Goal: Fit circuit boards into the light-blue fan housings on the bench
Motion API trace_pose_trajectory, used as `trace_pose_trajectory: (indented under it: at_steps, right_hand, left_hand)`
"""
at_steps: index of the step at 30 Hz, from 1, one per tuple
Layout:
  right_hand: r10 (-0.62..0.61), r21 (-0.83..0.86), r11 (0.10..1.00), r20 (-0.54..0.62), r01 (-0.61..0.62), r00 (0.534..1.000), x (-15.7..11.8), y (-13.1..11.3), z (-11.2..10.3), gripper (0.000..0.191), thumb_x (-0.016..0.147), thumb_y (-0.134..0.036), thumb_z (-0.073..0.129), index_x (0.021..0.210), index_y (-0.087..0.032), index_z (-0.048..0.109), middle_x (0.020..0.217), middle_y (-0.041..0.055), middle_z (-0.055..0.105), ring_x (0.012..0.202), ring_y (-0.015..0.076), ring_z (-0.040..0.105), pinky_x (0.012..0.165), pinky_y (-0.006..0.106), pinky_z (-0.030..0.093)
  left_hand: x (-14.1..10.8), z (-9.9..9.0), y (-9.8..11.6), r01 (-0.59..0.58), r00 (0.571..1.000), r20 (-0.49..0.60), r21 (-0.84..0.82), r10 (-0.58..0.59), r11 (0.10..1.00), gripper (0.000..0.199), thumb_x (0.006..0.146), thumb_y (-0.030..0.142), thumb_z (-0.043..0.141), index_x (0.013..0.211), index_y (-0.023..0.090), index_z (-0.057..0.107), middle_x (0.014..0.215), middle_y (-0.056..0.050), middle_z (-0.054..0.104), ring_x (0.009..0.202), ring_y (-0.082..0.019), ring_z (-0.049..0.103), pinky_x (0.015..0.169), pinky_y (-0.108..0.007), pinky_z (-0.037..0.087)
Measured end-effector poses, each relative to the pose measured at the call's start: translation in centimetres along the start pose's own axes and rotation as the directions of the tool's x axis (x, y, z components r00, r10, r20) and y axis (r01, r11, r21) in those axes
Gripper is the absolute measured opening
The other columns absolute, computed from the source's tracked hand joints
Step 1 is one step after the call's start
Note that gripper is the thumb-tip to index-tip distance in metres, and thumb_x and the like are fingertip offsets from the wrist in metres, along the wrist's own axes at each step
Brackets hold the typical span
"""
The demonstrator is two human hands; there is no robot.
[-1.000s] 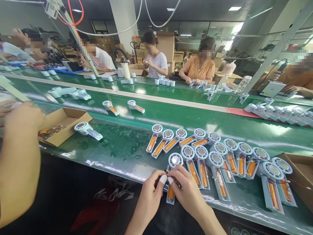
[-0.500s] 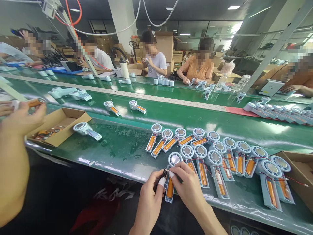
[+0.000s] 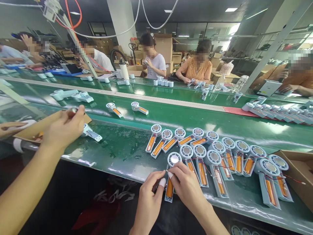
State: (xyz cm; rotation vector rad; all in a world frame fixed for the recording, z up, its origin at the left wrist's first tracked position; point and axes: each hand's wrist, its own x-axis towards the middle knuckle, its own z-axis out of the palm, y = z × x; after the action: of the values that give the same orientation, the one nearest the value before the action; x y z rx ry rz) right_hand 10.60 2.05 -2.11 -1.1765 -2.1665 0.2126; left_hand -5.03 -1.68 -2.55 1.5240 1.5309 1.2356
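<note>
Near the front edge of the green bench, my left hand (image 3: 150,197) is closed round a small dark part, mostly hidden by the fingers. My right hand (image 3: 189,186) pinches at something tiny close to the left fingertips; what it is cannot be made out. Between and below both hands lies a pale blue fan unit (image 3: 174,159), its round head up and its handle open over an orange cell (image 3: 169,188). White covers sit on a finger or thumb of each hand. Several similar units (image 3: 200,151) with orange cells and thin red wires lie to the right.
A cardboard box (image 3: 298,166) stands at the right edge. On the left, a co-worker's arm (image 3: 53,140) reaches over another box (image 3: 24,132) beside a lone unit (image 3: 91,133). More units (image 3: 139,108) lie on the green belt (image 3: 190,117), with people seated beyond.
The co-worker's arm on the left has swung right, over the box and near the lone unit. My hands have drawn slightly closer together, and the dark part shows less.
</note>
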Motion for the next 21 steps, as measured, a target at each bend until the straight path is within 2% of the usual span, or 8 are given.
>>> trace_pose_trajectory:
  at_steps: [2, 5, 8, 12, 15, 17, 19, 21]
  right_hand:
    - [-0.015, -0.012, 1.000, 0.018, 0.015, 1.000, 0.0, 0.4, -0.2, 0.018, 0.098, -0.010, 0.048, 0.098, -0.020, 0.063, 0.090, 0.0046, 0.063, 0.076, 0.0189, 0.061, 0.065, 0.029, 0.043]
    - [-0.081, -0.161, 0.983, 0.052, 0.088, 0.995, 0.1, 0.4, -0.6, 0.018, 0.094, -0.006, 0.050, 0.090, -0.020, 0.062, 0.086, 0.0045, 0.062, 0.072, 0.0200, 0.057, 0.064, 0.032, 0.040]
    - [-0.103, -0.270, 0.954, 0.116, 0.131, 0.988, 0.3, 0.0, -0.8, 0.018, 0.087, -0.003, 0.057, 0.081, -0.020, 0.060, 0.082, 0.0034, 0.061, 0.070, 0.0203, 0.055, 0.063, 0.033, 0.037]
    - [-0.070, -0.296, 0.948, 0.171, 0.119, 0.983, 0.6, -0.3, -1.0, 0.019, 0.085, -0.002, 0.058, 0.077, -0.020, 0.060, 0.081, 0.0033, 0.062, 0.071, 0.0206, 0.056, 0.064, 0.034, 0.038]
    - [-0.018, -0.152, 0.987, 0.150, 0.041, 0.989, 0.7, 0.1, -1.2, 0.017, 0.092, -0.007, 0.056, 0.086, -0.020, 0.065, 0.088, 0.0042, 0.064, 0.077, 0.0211, 0.058, 0.067, 0.033, 0.042]
    - [0.037, 0.013, 0.999, 0.136, -0.040, 0.990, 0.8, 0.5, -1.4, 0.017, 0.097, -0.012, 0.053, 0.102, -0.021, 0.067, 0.098, 0.0051, 0.066, 0.083, 0.0208, 0.062, 0.071, 0.031, 0.046]
    - [0.063, 0.178, 0.980, 0.167, -0.093, 0.984, 0.8, 0.9, -1.7, 0.023, 0.099, -0.013, 0.051, 0.113, -0.023, 0.066, 0.104, 0.0050, 0.065, 0.088, 0.0191, 0.064, 0.075, 0.029, 0.048]
    - [0.053, 0.302, 0.946, 0.208, -0.115, 0.977, 0.9, 1.1, -1.7, 0.026, 0.099, -0.013, 0.050, 0.113, -0.025, 0.068, 0.102, 0.0036, 0.066, 0.088, 0.0176, 0.064, 0.076, 0.027, 0.049]
  left_hand:
    - [0.4, -0.4, 0.0, 0.005, 0.999, 0.039, -0.018, -0.005, 1.000, 0.025, 0.093, 0.025, 0.054, 0.108, 0.025, 0.074, 0.109, -0.006, 0.075, 0.099, -0.020, 0.073, 0.085, -0.030, 0.061]
    - [0.6, -0.4, -0.1, -0.069, 0.996, 0.062, 0.017, 0.068, 0.997, 0.026, 0.093, 0.022, 0.053, 0.107, 0.025, 0.075, 0.109, -0.006, 0.076, 0.101, -0.020, 0.072, 0.090, -0.030, 0.059]
    - [0.3, 0.1, -0.3, -0.142, 0.989, 0.041, 0.068, 0.139, 0.988, 0.028, 0.094, 0.019, 0.051, 0.108, 0.023, 0.075, 0.108, -0.008, 0.075, 0.101, -0.021, 0.072, 0.091, -0.032, 0.058]
    - [-0.1, 0.4, -0.3, -0.113, 0.993, -0.006, 0.069, 0.114, 0.991, 0.029, 0.093, 0.021, 0.051, 0.108, 0.021, 0.075, 0.108, -0.010, 0.075, 0.101, -0.023, 0.072, 0.091, -0.034, 0.058]
    - [0.4, -0.2, 0.0, -0.011, 0.999, 0.049, -0.016, 0.012, 1.000, 0.027, 0.092, 0.026, 0.054, 0.108, 0.022, 0.076, 0.109, -0.009, 0.075, 0.102, -0.023, 0.071, 0.090, -0.034, 0.059]
    - [1.0, -0.8, 0.3, 0.081, 0.990, 0.124, -0.097, -0.069, 0.992, 0.027, 0.091, 0.030, 0.057, 0.108, 0.023, 0.076, 0.109, -0.008, 0.074, 0.095, -0.022, 0.072, 0.082, -0.031, 0.060]
    - [1.4, -1.3, 0.5, 0.159, 0.974, 0.189, -0.161, -0.128, 0.974, 0.027, 0.089, 0.033, 0.060, 0.109, 0.023, 0.076, 0.106, -0.006, 0.074, 0.085, -0.020, 0.071, 0.074, -0.029, 0.061]
    - [1.8, -1.7, 0.6, 0.204, 0.960, 0.233, -0.198, -0.156, 0.959, 0.027, 0.088, 0.033, 0.062, 0.106, 0.023, 0.077, 0.100, -0.005, 0.074, 0.078, -0.018, 0.070, 0.071, -0.027, 0.061]
